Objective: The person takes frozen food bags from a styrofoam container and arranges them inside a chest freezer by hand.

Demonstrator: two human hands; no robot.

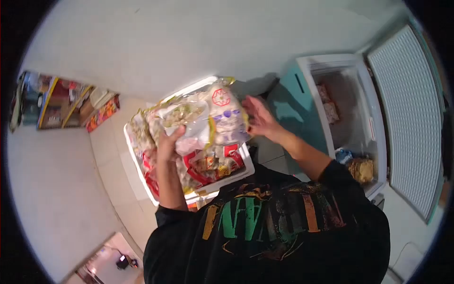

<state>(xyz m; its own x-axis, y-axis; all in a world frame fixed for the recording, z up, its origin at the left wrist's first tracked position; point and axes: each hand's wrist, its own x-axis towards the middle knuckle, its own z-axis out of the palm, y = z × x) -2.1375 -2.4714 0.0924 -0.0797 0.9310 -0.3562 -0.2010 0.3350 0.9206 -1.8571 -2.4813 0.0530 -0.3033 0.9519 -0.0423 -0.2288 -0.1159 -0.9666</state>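
Observation:
A plastic food bag (pixel 222 116) with a red hexagon logo and purple print lies on top of a full white foam box (pixel 250 163). My right hand (pixel 261 118) is curled around the bag's right edge, thumb and fingers on it. Beside it is a clear and white bag (pixel 187 116) of pale pieces. My left hand (pixel 171 146) grips the lower part of this bag, its thumb on top; the other fingers are partly hidden. Red-trimmed food packs (pixel 213 164) fill the near side of the box, below both hands. The picture is slightly blurred.
To the right stands a chest freezer (pixel 293 90) with its lid (pixel 406 113) raised. Inside it are a reddish pack (pixel 327 102), a blue pack (pixel 344 155) and a yellowish pack (pixel 362 169). A shelf (pixel 59 104) with goods is at the left wall.

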